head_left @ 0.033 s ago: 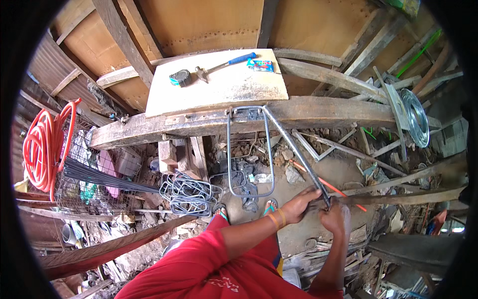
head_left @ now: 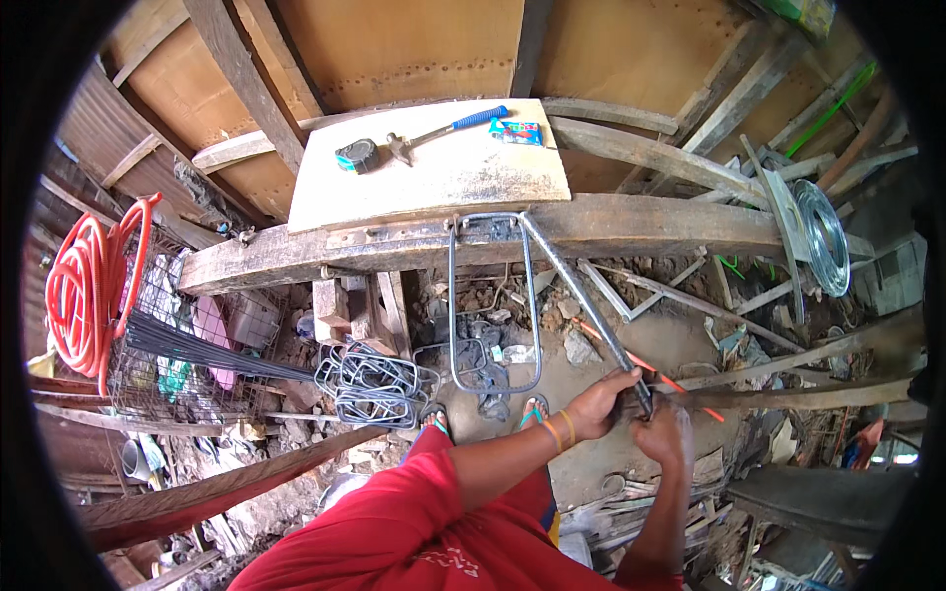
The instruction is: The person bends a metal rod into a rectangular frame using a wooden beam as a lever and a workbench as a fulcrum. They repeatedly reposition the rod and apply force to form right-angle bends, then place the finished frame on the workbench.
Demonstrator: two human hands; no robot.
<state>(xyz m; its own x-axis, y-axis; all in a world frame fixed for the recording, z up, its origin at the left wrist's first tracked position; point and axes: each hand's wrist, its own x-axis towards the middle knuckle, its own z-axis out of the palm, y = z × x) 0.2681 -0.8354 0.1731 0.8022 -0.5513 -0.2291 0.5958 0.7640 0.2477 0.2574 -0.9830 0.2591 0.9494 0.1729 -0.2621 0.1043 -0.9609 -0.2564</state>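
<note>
A long dark metal pipe (head_left: pixel 583 287) slants from the timber beam down to my hands. My right hand (head_left: pixel 658 431) is closed round its lower end. Just above that, my left hand (head_left: pixel 597 405) is closed on the pipe too, its thumb along the side; some of its fingers are hidden. The pipe's upper end meets the corner of a rod bent into a long rectangle (head_left: pixel 452 305), which hangs from the front of the beam (head_left: pixel 631 223). Small metal pegs show on the beam at that spot.
On a pale board (head_left: pixel 434 187) lie a tape measure (head_left: pixel 357 156), a blue-handled hammer (head_left: pixel 448 130) and a small blue packet (head_left: pixel 517 132). Bent rod frames (head_left: pixel 370 384) pile near my feet beside straight rods (head_left: pixel 217 347). Orange hose (head_left: pixel 79 295) hangs left, coiled wire (head_left: pixel 826 236) right.
</note>
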